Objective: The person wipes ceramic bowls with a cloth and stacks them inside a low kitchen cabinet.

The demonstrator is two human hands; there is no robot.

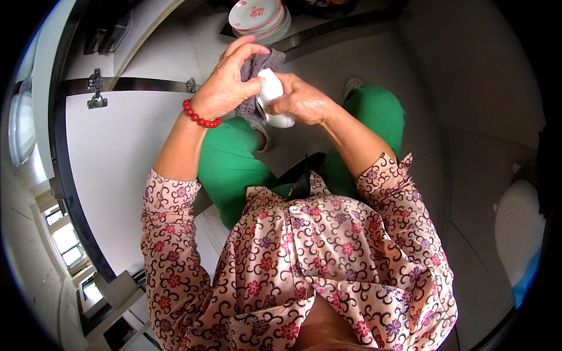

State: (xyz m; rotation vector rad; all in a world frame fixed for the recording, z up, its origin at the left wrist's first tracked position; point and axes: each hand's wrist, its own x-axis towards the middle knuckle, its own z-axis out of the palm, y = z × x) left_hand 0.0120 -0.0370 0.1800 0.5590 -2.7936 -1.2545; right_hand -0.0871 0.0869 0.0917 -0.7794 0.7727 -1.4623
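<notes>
Between my hands is a smooth white object (273, 90), perhaps a ceramic spoon or small bottle; its exact kind cannot be told. My left hand (228, 83), with a red bead bracelet at the wrist, grips a grey cloth (251, 103) and presses its thumb on the white object's upper part. The fingers and thumb of my right hand (303, 100) close around the white object from the other side. The cloth lies against its left side and rises behind it. Part of the object is hidden by my fingers.
A stack of white plates with red rims (259, 22) stands in the cabinet just beyond my hands. An open white cabinet door (118, 166) with metal hinges (96, 90) is at the left. At the far right stands a pale rounded object (518, 223).
</notes>
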